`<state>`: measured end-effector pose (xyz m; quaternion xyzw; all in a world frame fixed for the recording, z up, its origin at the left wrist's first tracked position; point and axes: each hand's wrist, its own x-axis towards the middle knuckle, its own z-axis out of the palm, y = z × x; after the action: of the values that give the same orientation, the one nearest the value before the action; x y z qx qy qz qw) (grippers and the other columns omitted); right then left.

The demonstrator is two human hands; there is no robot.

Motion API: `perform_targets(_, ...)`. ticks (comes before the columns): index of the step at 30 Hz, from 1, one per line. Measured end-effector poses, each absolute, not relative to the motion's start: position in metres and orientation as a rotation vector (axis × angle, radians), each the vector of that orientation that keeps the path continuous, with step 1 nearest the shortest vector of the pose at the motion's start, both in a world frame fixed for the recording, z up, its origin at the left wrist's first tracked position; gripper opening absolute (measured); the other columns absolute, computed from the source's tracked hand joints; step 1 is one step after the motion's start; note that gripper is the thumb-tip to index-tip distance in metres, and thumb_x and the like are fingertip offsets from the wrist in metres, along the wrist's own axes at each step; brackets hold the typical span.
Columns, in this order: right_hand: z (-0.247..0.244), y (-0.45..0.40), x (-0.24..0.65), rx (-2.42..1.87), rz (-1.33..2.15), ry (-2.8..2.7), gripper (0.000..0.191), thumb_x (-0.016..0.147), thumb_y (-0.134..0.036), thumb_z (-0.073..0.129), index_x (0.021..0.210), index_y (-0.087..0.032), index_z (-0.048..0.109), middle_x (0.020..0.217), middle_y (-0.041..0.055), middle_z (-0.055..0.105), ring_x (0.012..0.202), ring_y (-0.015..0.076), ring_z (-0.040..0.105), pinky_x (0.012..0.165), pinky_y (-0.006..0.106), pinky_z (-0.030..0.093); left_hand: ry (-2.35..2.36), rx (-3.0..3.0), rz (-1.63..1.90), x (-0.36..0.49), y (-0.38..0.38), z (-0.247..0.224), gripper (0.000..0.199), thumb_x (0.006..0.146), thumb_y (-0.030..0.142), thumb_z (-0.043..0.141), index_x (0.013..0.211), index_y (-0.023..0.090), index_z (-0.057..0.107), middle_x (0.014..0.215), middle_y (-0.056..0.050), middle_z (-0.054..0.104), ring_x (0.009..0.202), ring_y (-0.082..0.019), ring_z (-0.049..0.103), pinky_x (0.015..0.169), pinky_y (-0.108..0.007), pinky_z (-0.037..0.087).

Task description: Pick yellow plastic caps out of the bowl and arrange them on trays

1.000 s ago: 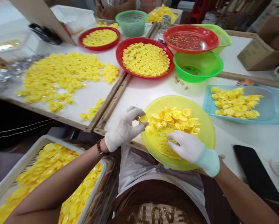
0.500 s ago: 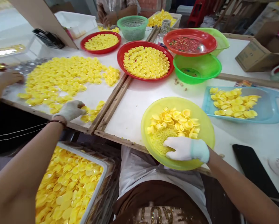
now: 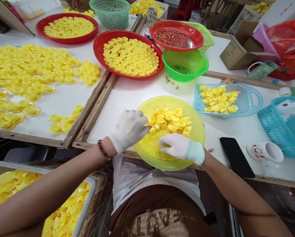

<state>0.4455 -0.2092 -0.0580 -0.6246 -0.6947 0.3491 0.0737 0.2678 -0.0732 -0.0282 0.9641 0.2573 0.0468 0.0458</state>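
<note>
L hand [image 3: 130,130], white-gloved, hung at the L rim of the yellow basin [image 3: 198,131], fingers curled under; couldn't tell what, if anything, it held. R hand [image 3: 178,146], also gloved, sat over the yellow granules [image 3: 152,144], fingers part-curled, thumb a bit apart; hold unclear. Cup-shaped pcs [image 3: 176,119] lay heaped at the basin's far side, more in the blue handled tray [image 3: 245,100] just R. Step in hand, prob.: 2-handed work on pcs & granules; next move seemed to call for a light pinch, 1 pc at a time.
</note>
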Motion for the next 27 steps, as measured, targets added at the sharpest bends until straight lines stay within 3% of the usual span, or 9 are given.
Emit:
perform_targets(3,-0.053,-0.219,0.451,-1.888,1.011,-2.041,0.014,0.087,-0.020,0.059,0.093,-0.018,0.071,0.095,0.0057,0.073,0.087,0.0200,0.064,0.081,0.031,0.044,0.730,3.072,-0.085,0.299,-0.093,-0.040,0.015,0.086,0.027,0.062,0.085,0.015,0.070,0.089,-0.015,0.066,0.085,-0.031,0.062,0.077,-0.044,0.044)
perform_targets(6,-0.053,-0.228,0.462,-1.893,0.946,-1.974,0.014,0.088,-0.020,0.058,0.093,-0.017,0.070,0.095,0.0060,0.072,0.088,0.0201,0.063,0.082,0.031,0.044,0.617,3.055,-0.101,0.300,-0.100,-0.049,0.012,0.086,0.021,0.061,0.092,0.016,0.070,0.099,-0.014,0.065,0.088,-0.030,0.062,0.077,-0.043,0.043)
perform_targets(11,-0.054,-0.230,0.476,-1.835,0.889,-1.920,0.011,0.088,-0.018,0.058,0.092,-0.017,0.069,0.093,0.0044,0.071,0.087,0.0186,0.062,0.082,0.031,0.043,0.717,2.992,-0.024,0.291,-0.108,-0.052,0.035,0.083,0.033,0.068,0.113,0.014,0.063,0.107,-0.015,0.062,0.094,-0.032,0.061,0.079,-0.043,0.043)
perform_targets(13,-0.052,-0.224,0.475,-1.814,0.856,-1.917,0.011,0.089,-0.017,0.058,0.090,-0.017,0.069,0.091,0.0039,0.070,0.085,0.0179,0.061,0.080,0.030,0.043,0.749,3.011,-0.062,0.293,-0.109,-0.051,0.035,0.084,0.038,0.068,0.109,0.015,0.064,0.106,-0.016,0.062,0.094,-0.034,0.061,0.080,-0.045,0.043)
perform_targets(19,-0.044,-0.203,0.457,-1.766,0.668,-1.936,0.011,0.092,-0.015,0.056,0.094,-0.016,0.067,0.093,0.0050,0.067,0.089,0.0182,0.059,0.084,0.031,0.043,0.776,2.983,-0.121,0.304,-0.107,-0.050,0.021,0.081,0.028,0.066,0.097,0.016,0.061,0.101,-0.014,0.065,0.090,-0.032,0.064,0.079,-0.043,0.044)
perform_targets(24,-0.040,-0.198,0.450,-1.690,0.578,-1.926,0.013,0.095,-0.016,0.053,0.099,-0.017,0.066,0.096,0.0048,0.065,0.095,0.0187,0.058,0.089,0.032,0.044,0.790,2.781,0.072,0.298,-0.107,-0.054,0.027,0.078,0.018,0.062,0.103,0.017,0.054,0.089,-0.008,0.067,0.082,-0.028,0.066,0.074,-0.038,0.047)
perform_targets(27,-0.037,-0.200,0.449,-1.685,0.555,-1.935,0.014,0.097,-0.016,0.051,0.099,-0.018,0.065,0.095,0.0047,0.063,0.095,0.0192,0.058,0.090,0.033,0.046,0.742,2.611,0.244,0.294,-0.106,-0.057,0.021,0.078,0.017,0.062,0.096,0.020,0.052,0.088,-0.006,0.066,0.081,-0.024,0.065,0.071,-0.034,0.048)
